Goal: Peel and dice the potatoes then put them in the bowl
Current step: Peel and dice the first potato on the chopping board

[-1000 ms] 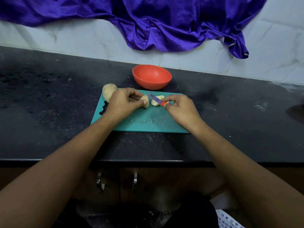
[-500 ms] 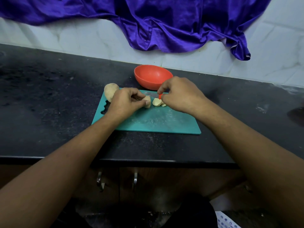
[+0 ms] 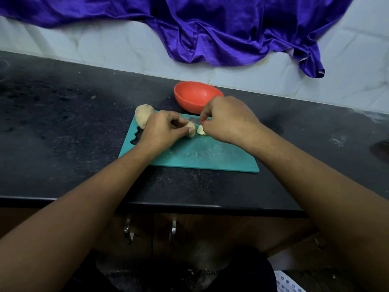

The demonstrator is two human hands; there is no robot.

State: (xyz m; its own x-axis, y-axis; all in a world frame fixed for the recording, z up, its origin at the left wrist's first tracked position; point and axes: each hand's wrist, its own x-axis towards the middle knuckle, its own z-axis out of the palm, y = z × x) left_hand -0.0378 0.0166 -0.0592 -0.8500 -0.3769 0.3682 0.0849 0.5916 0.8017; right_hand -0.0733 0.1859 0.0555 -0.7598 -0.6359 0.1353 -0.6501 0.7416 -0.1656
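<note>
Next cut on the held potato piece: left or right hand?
Right. The right hand grips the knife, its blade close to the potato piece. The left hand pinches that piece down on the cutting board, so it is busy steadying.

I note a purple satin cloth (image 3: 221,28) draped over the white wall (image 3: 84,45), far side. Black countertop (image 3: 63,123) runs left to right below. Two metal cabinet handles (image 3: 128,230) sit near, under its edge.

Left hand (image 3: 162,129) pinching potato piece (image 3: 191,132), right hand (image 3: 228,121) gripping knife (image 3: 195,120) (blade blurred), red bowl (image 3: 194,95) behind
</note>
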